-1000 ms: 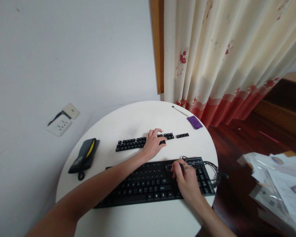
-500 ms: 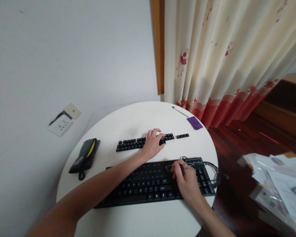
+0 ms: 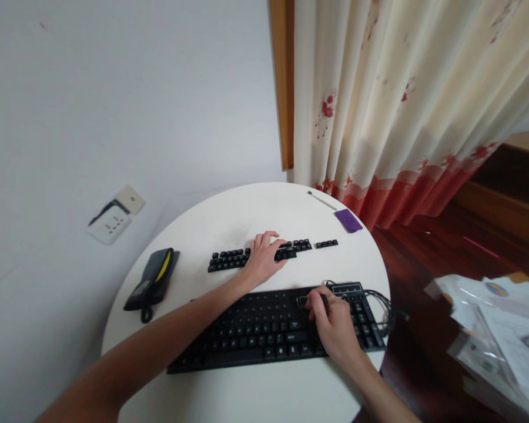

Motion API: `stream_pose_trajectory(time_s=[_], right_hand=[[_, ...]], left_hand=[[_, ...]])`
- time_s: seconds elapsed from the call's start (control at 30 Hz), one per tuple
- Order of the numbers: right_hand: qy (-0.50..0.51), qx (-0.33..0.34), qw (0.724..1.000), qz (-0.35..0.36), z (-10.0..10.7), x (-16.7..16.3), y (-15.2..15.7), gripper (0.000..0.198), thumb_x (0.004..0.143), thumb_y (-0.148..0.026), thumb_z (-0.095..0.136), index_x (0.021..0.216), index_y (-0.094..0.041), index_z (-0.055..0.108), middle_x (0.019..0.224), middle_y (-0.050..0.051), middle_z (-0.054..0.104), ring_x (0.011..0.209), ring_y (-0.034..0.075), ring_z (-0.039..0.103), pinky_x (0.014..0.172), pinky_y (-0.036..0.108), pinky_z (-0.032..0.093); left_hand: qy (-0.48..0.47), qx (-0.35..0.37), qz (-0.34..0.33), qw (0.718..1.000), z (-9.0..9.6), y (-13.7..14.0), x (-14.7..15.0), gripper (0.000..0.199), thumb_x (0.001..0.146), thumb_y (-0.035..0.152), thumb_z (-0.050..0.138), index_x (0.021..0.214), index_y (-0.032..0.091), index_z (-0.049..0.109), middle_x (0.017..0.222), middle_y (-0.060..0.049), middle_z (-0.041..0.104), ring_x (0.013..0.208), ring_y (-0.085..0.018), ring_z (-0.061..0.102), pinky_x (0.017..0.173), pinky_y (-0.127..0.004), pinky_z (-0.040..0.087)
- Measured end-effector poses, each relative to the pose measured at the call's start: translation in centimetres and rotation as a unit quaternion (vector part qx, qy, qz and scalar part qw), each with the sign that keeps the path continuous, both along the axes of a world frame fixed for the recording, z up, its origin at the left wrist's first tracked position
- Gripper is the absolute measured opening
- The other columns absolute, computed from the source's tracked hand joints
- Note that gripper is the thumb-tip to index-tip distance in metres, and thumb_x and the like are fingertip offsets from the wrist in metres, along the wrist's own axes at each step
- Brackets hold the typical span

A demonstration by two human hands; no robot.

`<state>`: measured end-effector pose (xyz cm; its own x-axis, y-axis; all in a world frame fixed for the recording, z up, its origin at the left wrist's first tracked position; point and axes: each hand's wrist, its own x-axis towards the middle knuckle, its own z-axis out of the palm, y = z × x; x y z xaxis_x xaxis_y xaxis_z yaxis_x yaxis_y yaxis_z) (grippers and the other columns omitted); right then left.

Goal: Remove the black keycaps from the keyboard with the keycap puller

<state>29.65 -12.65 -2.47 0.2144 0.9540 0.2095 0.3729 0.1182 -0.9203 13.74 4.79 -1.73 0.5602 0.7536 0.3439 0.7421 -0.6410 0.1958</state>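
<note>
A black keyboard [image 3: 247, 329] lies across the near part of the table, with its upper key rows bare of keycaps. My right hand [image 3: 332, 320] rests over its right half, closed around a keycap puller [image 3: 302, 301] whose rectangular loop points left. Farther back, loose black keycaps [image 3: 229, 260] are lined up in rows. My left hand [image 3: 262, 258] hovers over or touches the middle of these rows, with fingers bent and thumb apart. I see nothing held in it, though part of the row is hidden beneath. A short group of keycaps [image 3: 326, 244] sits to the right.
The white round table [image 3: 264, 393] bears a black and yellow device [image 3: 152, 279] with a strap at left. A small brush [image 3: 321, 200] and a purple cloth [image 3: 348, 220] lie at the back right. A coiled cable [image 3: 385, 308] hangs at the right edge. Wall and curtain [image 3: 357, 117] stand behind.
My left hand has shifted left along the keycap rows, uncovering a long keycap that was under its thumb. The right hand and keycap puller stay in place.
</note>
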Motion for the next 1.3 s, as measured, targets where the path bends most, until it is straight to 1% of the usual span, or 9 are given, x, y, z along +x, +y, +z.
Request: stream_pose_trajectory(time_s=[0.23, 0.43, 0.6, 0.73, 0.8, 0.9, 1.0, 1.13, 1.3], right_hand=[[0.007, -0.001, 1.0, -0.005, -0.2, 0.0, -0.2, 0.037, 0.102, -0.034, 0.041, 0.074, -0.019, 0.06, 0.066, 0.001, 0.059, 0.063, 0.015, 0.058, 0.063, 0.027, 0.038], [0.131, 0.009, 0.989, -0.073, 0.4, 0.6, 0.1, 0.037, 0.1, -0.041, 0.044, 0.079, -0.017, 0.062, 0.064, 0.001, 0.06, 0.053, 0.013, 0.052, 0.052, 0.025, 0.04], [0.171, 0.047, 0.975, -0.134, 1.6, 3.2, -0.2, 0.03, 0.098, -0.04, 0.05, 0.084, -0.017, 0.063, 0.064, 0.0, 0.061, 0.053, 0.013, 0.053, 0.053, 0.025, 0.042], [0.142, 0.073, 0.972, -0.172, 1.3, 5.7, -0.9, 0.022, 0.093, -0.038, 0.059, 0.086, -0.017, 0.063, 0.068, 0.001, 0.064, 0.056, 0.014, 0.055, 0.054, 0.025, 0.044], [0.12, 0.061, 0.976, -0.17, 0.8, 6.4, -1.3, 0.02, 0.09, -0.037, 0.063, 0.086, -0.018, 0.063, 0.068, 0.002, 0.065, 0.057, 0.015, 0.057, 0.053, 0.025, 0.045], [0.063, 0.04, 0.989, -0.129, 0.3, 6.4, -1.6, 0.018, 0.091, -0.036, 0.062, 0.088, -0.018, 0.063, 0.069, 0.002, 0.066, 0.056, 0.016, 0.058, 0.053, 0.026, 0.046], [-0.047, 0.035, 0.998, -0.028, 0.3, 5.6, -1.5, 0.015, 0.093, -0.031, 0.058, 0.086, -0.019, 0.063, 0.077, 0.003, 0.067, 0.065, 0.018, 0.062, 0.062, 0.028, 0.048], [-0.136, 0.067, 0.981, 0.121, 0.9, 4.6, -0.6, 0.014, 0.097, -0.025, 0.052, 0.087, -0.02, 0.06, 0.085, 0.004, 0.066, 0.079, 0.019, 0.062, 0.074, 0.029, 0.047], [-0.173, 0.042, 0.966, 0.187, 2.1, 4.3, 0.7, 0.015, 0.099, -0.026, 0.049, 0.088, -0.021, 0.056, 0.083, 0.004, 0.063, 0.077, 0.019, 0.059, 0.072, 0.03, 0.045]], left_hand=[[-0.001, -0.01, 0.002, 1.0, 0.3, -0.2, 0.1, 0.045, 0.075, 0.026, 0.077, 0.118, 0.028, 0.063, 0.131, -0.006, 0.048, 0.115, -0.03, 0.042, 0.096, -0.044, 0.038], [-0.015, -0.039, -0.005, 0.999, 1.8, -1.4, -0.7, 0.042, 0.082, 0.026, 0.071, 0.122, 0.027, 0.059, 0.126, -0.006, 0.054, 0.115, -0.028, 0.047, 0.096, -0.043, 0.039], [-0.013, -0.147, -0.082, 0.986, 3.4, -5.7, -1.2, 0.025, 0.092, 0.027, 0.059, 0.117, 0.025, 0.061, 0.119, -0.004, 0.063, 0.112, -0.024, 0.055, 0.099, -0.043, 0.04], [-0.022, -0.199, -0.162, 0.966, 3.8, -10.5, -1.0, 0.047, 0.085, 0.033, 0.07, 0.129, 0.026, 0.055, 0.13, -0.004, 0.059, 0.121, -0.024, 0.051, 0.107, -0.041, 0.038], [-0.027, -0.211, -0.177, 0.961, 3.5, -12.0, -0.7, 0.054, 0.082, 0.033, 0.073, 0.132, 0.027, 0.054, 0.135, -0.004, 0.056, 0.126, -0.025, 0.048, 0.11, -0.041, 0.037], [-0.049, -0.207, -0.174, 0.962, 2.6, -12.7, -0.1, 0.043, 0.084, 0.029, 0.071, 0.126, 0.025, 0.059, 0.132, -0.004, 0.057, 0.125, -0.024, 0.049, 0.11, -0.042, 0.037], [-0.083, -0.198, -0.16, 0.964, 1.6, -12.5, 0.4, 0.027, 0.086, 0.024, 0.069, 0.113, 0.024, 0.066, 0.124, -0.004, 0.06, 0.118, -0.023, 0.052, 0.107, -0.041, 0.04], [-0.111, -0.201, -0.157, 0.961, 0.9, -12.3, 0.6, 0.021, 0.086, 0.022, 0.07, 0.106, 0.023, 0.066, 0.114, -0.003, 0.062, 0.113, -0.021, 0.054, 0.103, -0.04, 0.042], [-0.117, -0.2, -0.165, 0.959, 0.7, -12.4, 0.4, 0.019, 0.085, 0.022, 0.07, 0.104, 0.022, 0.066, 0.111, -0.004, 0.062, 0.113, -0.022, 0.053, 0.103, -0.041, 0.042]])
